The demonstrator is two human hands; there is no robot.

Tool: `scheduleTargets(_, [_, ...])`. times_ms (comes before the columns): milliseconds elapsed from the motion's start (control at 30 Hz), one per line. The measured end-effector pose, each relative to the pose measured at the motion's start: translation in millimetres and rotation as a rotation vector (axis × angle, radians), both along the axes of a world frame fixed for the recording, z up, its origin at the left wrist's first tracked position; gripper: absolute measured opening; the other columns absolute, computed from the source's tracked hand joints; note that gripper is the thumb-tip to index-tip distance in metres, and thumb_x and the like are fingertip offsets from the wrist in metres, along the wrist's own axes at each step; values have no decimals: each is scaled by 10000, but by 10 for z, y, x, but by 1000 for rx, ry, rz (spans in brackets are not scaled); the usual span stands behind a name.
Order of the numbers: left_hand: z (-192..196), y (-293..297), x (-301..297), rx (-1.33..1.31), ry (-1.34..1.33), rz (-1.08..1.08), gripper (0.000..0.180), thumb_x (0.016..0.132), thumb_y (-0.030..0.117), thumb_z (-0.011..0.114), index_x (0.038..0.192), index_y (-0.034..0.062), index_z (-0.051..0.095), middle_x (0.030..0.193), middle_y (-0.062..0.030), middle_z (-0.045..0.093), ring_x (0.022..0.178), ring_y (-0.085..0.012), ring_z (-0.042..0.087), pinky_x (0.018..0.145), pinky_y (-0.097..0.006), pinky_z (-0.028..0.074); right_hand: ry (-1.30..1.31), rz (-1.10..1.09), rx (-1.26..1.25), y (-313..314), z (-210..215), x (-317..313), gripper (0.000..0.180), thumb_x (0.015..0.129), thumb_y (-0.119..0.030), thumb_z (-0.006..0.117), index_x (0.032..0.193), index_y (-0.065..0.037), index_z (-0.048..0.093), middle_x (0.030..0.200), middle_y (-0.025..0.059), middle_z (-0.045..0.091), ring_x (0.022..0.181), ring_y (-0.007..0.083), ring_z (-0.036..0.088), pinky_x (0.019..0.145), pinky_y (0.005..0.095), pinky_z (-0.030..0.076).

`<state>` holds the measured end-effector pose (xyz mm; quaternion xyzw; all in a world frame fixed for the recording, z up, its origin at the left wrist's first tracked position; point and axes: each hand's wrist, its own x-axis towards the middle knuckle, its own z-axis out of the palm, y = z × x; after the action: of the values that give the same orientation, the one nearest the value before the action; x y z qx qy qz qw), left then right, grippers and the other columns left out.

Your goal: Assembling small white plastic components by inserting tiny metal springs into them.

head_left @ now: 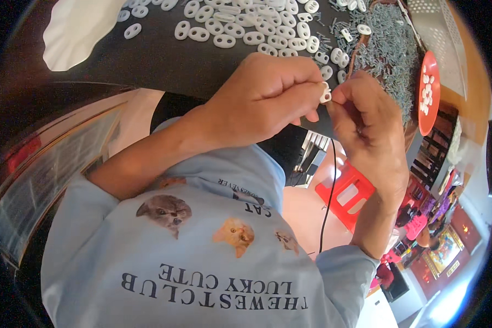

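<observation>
- Left hand (262, 98): fingers curled, thumb and fingertips pinched tight on a small white plastic piece (326, 96), just off the near edge of the dark table (164, 60).
- Right hand (366, 126): thumb and forefinger pressed together against the same white piece from the opposite side. Both hands meet at it, fingertips touching.
- The piece is mostly hidden by the fingers; only a small white bit shows between the hands. Exact shape can't be told.
- Loose white oval links (246, 27), two holes each, spread over the table on the far side of the hands, some overlapping.
- Pile of small grey screws (388, 44) on the table to the right of the links, beyond the right hand. A few white links sit at its edge.
- Red round dish (429, 93) at the table's right edge, beside the screw pile, holding a few small white parts.
- White plastic bag (76, 27) at the table's far left.
- Thin black cord (329, 191) hangs down below the hands, past the table edge.
- Red plastic stool (347, 191) on the floor below the table, under the right hand.
</observation>
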<state>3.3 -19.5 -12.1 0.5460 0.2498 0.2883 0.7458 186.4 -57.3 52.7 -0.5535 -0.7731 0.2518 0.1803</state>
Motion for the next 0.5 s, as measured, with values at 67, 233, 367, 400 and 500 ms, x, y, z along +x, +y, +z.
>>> scheduleTargets(67, [4, 7, -11, 6, -2, 3, 241, 940, 212, 481, 991, 25, 625, 765, -35, 632, 691, -87, 583, 598, -209, 465, -57, 10, 21, 12, 0, -1, 121, 723, 13, 602, 796, -19, 510, 724, 132, 489, 648, 327, 532, 563, 389, 437])
scheduleTargets(233, [22, 16, 13, -93, -71, 69, 175, 893, 133, 520, 834, -18, 585, 719, -52, 601, 681, -103, 623, 558, -230, 486, -19, -29, 53, 22, 11, -49, 199, 744, 59, 596, 927, -1, 546, 738, 89, 484, 593, 193, 488, 535, 295, 397])
scheduleTargets(367, [29, 45, 6, -157, -128, 64, 178, 894, 131, 514, 844, -23, 588, 742, -59, 608, 702, -112, 629, 572, -226, 492, -16, 83, 123, 34, -13, -38, 237, 748, 55, 602, 978, 11, 564, 798, 111, 517, 644, 231, 531, 572, 306, 431])
scheduleTargets(400, [33, 55, 9, -171, -138, 68, 185, 897, 132, 508, 845, -26, 589, 744, -63, 611, 710, -117, 632, 576, -226, 494, -65, 68, 167, 22, -3, -60, 234, 738, 40, 607, 967, -6, 584, 785, 105, 524, 633, 248, 558, 543, 326, 455])
scheduleTargets(500, [47, 72, 4, -192, -157, 78, 194, 901, 135, 497, 852, -27, 592, 749, -71, 617, 722, -128, 639, 581, -228, 500, -141, 55, 271, -12, -55, -91, 221, 723, 28, 612, 939, -19, 613, 770, 93, 533, 613, 256, 585, 507, 345, 479])
